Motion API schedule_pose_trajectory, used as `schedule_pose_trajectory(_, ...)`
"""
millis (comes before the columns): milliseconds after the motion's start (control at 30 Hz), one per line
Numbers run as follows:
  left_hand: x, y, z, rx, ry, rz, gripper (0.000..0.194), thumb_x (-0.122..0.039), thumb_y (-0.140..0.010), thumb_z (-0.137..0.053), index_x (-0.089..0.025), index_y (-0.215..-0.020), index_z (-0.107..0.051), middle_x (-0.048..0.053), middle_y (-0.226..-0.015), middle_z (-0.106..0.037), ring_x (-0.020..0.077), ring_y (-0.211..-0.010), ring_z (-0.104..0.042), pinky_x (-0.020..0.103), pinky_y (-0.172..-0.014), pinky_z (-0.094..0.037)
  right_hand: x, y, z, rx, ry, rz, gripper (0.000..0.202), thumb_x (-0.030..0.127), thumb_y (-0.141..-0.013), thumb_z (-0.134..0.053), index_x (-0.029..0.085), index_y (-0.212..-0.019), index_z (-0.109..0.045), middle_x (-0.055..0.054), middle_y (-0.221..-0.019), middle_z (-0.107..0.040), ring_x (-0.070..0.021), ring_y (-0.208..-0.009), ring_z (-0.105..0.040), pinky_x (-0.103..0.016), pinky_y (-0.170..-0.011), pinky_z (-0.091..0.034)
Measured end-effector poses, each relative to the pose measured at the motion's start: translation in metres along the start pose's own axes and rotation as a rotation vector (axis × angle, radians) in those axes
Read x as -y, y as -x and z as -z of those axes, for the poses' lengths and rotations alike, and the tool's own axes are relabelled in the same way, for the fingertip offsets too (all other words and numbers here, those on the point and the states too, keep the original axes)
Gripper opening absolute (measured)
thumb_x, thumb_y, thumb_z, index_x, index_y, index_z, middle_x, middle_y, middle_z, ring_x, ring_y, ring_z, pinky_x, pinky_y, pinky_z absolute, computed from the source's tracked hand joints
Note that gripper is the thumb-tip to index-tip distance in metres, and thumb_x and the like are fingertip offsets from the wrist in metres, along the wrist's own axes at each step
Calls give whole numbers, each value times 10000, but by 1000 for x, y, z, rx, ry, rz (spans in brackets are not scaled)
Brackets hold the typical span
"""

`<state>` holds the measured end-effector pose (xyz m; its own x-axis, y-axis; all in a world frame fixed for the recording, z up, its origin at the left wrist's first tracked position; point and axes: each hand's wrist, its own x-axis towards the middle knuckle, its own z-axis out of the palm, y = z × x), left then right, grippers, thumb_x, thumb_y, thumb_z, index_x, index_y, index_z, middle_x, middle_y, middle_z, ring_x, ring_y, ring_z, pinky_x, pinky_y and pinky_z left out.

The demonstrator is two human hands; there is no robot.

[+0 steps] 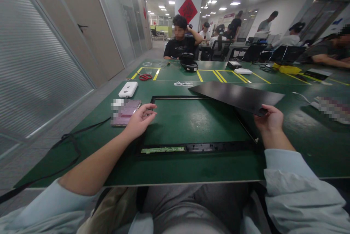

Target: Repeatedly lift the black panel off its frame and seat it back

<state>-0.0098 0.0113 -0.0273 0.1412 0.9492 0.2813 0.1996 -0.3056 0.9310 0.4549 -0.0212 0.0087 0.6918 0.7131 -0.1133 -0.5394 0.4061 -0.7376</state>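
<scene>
A thin black panel (235, 94) is tilted above the table, its near right corner pinched in my right hand (270, 120). Beneath and to the left of it, a black rectangular frame (218, 146) lies on the green table (191, 170). A green circuit strip (162, 150) sits along the frame's near bar, at the left. My left hand (140, 120) hovers by the frame's left side with its fingers apart and nothing in them. Just left of that hand is a phone (124, 113) lying flat.
A white power bank (128, 89) and red scissors (145, 77) lie at the left. Black cases (189, 65), a white device (242, 71) and a yellow item (288, 69) are farther back. A person (181, 46) sits opposite; a cable (302, 97) lies at right.
</scene>
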Motion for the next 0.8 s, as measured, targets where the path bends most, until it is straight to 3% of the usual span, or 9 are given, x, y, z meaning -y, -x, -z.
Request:
schedule_pose_trajectory(167,-4,0,-2,-5,165,105,466,-297,-725,-812,-177,-1131,-616,136,-1223,-705,236,-1000,-714,409,-960,-544,4,5,-1,12,2,-95,239,29,-626,-502,159,-808,-588,-13,-646,-603,-127,-554,-613,-177,-461,-516)
schedule_pose_trajectory(367,-10,-2,-4,-131,364,249,378,-211,-820,-737,-169,-1172,-607,140,-1240,-710,209,-997,-736,354,-936,-567,3,-2,6,98,44,-125,342,92,-546,-524,156,-859,-644,-55,-674,-668,-200,-584,-658,-312,-550,-590)
schedule_pose_trajectory(500,-20,-3,-6,-196,492,369,271,-180,-902,-643,-133,-1163,-592,150,-1088,-750,197,-924,-750,316,-866,-585,3,-5,10,255,84,-96,456,133,-507,-549,204,-932,-698,-50,-678,-695,-285,-749,-717,-450,-730,-623)
schedule_pose_trajectory(600,-24,-4,-6,-204,543,405,248,-182,-920,-621,-124,-1160,-595,135,-1004,-767,172,-837,-747,265,-772,-586,3,-4,13,358,163,-101,475,174,-529,-568,266,-971,-717,-56,-805,-753,-326,-931,-728,-493,-802,-615)
schedule_pose_trajectory(700,-24,-5,-4,-183,560,447,278,-126,-862,-650,-114,-1138,-625,92,-860,-764,149,-706,-718,228,-652,-561,3,-4,16,432,290,-73,463,217,-585,-580,287,-1022,-718,-38,-966,-778,-327,-1056,-713,-521,-877,-600)
schedule_pose_trajectory(800,-24,-5,-3,-180,575,462,366,-18,-728,-688,-99,-1085,-673,55,-773,-747,133,-671,-694,214,-657,-551,3,-6,19,493,418,-65,418,252,-636,-625,297,-1041,-716,-20,-1059,-776,-322,-1100,-706,-515,-923,-588)
